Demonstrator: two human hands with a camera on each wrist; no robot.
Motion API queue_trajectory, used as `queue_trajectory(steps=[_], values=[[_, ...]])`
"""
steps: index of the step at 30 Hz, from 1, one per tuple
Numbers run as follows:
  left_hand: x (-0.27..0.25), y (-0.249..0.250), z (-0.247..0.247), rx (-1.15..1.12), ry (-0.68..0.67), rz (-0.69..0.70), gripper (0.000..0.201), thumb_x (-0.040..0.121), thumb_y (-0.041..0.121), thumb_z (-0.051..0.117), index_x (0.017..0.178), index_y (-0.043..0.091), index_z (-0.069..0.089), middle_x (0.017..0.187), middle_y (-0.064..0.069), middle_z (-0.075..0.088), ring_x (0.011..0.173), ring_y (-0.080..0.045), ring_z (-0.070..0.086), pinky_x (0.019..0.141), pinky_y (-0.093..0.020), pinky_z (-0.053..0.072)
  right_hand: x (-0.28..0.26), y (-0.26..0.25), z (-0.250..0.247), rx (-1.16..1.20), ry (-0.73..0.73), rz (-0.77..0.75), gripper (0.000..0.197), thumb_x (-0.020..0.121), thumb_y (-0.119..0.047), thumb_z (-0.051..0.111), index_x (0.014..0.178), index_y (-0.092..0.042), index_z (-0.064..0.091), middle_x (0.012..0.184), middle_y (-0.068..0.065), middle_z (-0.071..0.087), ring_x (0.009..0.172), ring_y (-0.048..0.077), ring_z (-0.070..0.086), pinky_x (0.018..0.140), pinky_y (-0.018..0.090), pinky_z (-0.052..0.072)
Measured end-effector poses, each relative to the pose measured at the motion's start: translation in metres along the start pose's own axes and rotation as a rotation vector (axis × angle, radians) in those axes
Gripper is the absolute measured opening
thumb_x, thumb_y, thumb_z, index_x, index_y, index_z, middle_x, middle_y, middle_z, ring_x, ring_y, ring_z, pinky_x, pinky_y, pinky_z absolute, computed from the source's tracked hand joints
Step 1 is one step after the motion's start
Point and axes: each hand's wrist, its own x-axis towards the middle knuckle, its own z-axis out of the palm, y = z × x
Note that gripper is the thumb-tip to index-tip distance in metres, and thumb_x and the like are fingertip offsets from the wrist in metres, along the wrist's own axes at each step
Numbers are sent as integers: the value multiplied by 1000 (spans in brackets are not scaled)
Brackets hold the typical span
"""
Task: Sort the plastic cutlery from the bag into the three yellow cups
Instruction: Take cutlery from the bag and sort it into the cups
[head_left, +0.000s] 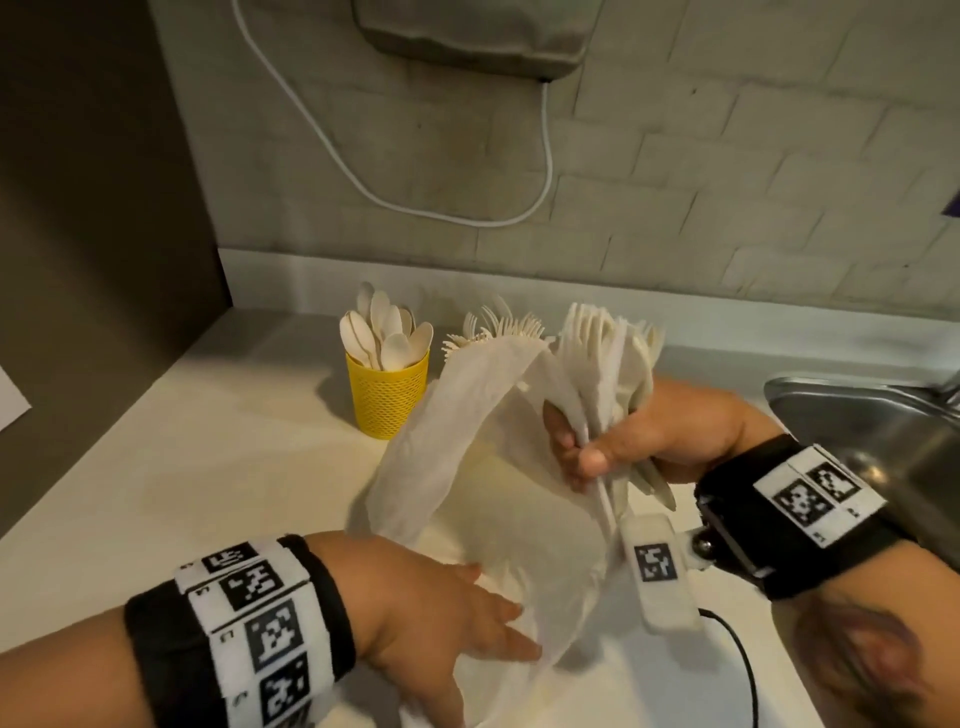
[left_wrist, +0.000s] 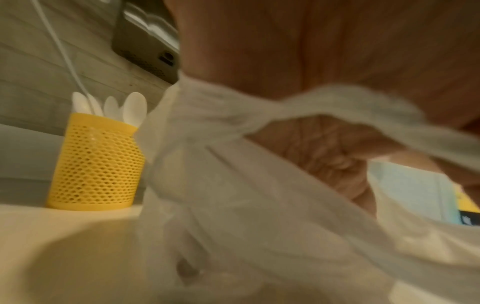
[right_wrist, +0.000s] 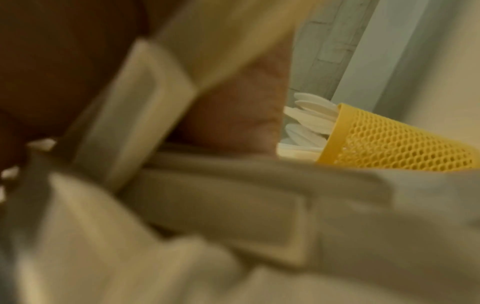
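Observation:
A white plastic bag (head_left: 447, 447) lies crumpled and open on the pale counter (head_left: 208, 467). My right hand (head_left: 576, 447) grips a thick bunch of white cutlery (head_left: 605, 358) by the handles, lifted above the bag's mouth. My left hand (head_left: 498, 623) lies flat on the near part of the bag, fingers straight. A yellow mesh cup (head_left: 387, 397) full of spoons (head_left: 382, 332) stands behind the bag; it also shows as the yellow cup (left_wrist: 96, 166) and the yellow cup (right_wrist: 389, 144). Fork tines (head_left: 501, 325) stick up behind the bag; their cup is hidden.
A steel sink (head_left: 872, 415) sits at the right edge of the counter. A white cable (head_left: 363, 192) loops down the brick wall from a grey wall unit (head_left: 467, 31). A dark panel (head_left: 93, 208) bounds the counter's left side.

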Motion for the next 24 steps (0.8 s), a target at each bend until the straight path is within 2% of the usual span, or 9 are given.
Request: queue_trajectory(steps=[4,7,8,10,12,13,16,20,24], values=[[-18,-4,-10,-181,60,9,70,91,37,65,146,56,27,159,16,26,146,-8,22,119,-30,19,-5,-2,-6,68,-3,-25,15,74,0,65,86,-1,56,71,9,59,64,21,60,68,34,52],[-24,-4,-7,-234,261,71,49,88,34,70,135,41,56,135,16,59,120,-2,53,106,-20,37,-6,9,-11,141,82,7,17,77,0,65,91,0,58,70,13,58,62,24,59,68,36,54],[-23,-4,-7,-261,442,94,38,86,32,72,124,34,66,121,15,68,107,-1,60,97,-20,43,-5,14,-11,119,99,42,17,78,0,66,94,0,59,69,14,59,62,24,60,67,36,54],[-22,-7,-11,-296,1010,127,17,80,32,76,96,27,73,94,16,69,89,-3,60,83,-21,46,-2,24,-8,28,111,114,17,81,3,64,97,0,59,69,12,62,62,24,61,66,33,55],[-23,-11,-18,-144,1524,70,17,72,32,79,80,25,66,101,18,57,98,-6,51,87,-21,37,2,32,-2,-52,89,166,17,81,8,62,97,1,59,72,6,65,62,20,62,66,31,55],[-22,-13,-21,-83,1627,9,19,70,31,79,78,26,63,119,15,51,115,-10,44,96,-22,29,5,34,1,-75,71,185,17,81,9,62,96,1,59,74,5,65,63,20,62,67,32,54],[-13,-27,-24,-152,1529,-116,23,72,6,73,79,24,61,153,1,31,142,-22,27,107,-28,23,9,37,7,-162,35,211,15,80,10,65,89,0,60,78,6,63,66,22,61,70,34,53],[-8,-52,-25,-224,1397,-140,44,74,-14,53,99,17,69,113,1,60,108,-26,59,82,-24,41,-1,37,3,-265,46,220,17,75,8,70,85,-2,62,79,6,65,73,28,59,73,35,52],[-11,-72,-18,-254,1325,-369,63,85,-9,48,139,22,54,134,-8,58,120,-32,55,98,-37,45,-22,34,-6,-320,82,215,19,72,4,75,85,-7,66,83,4,66,79,21,61,73,31,51]])
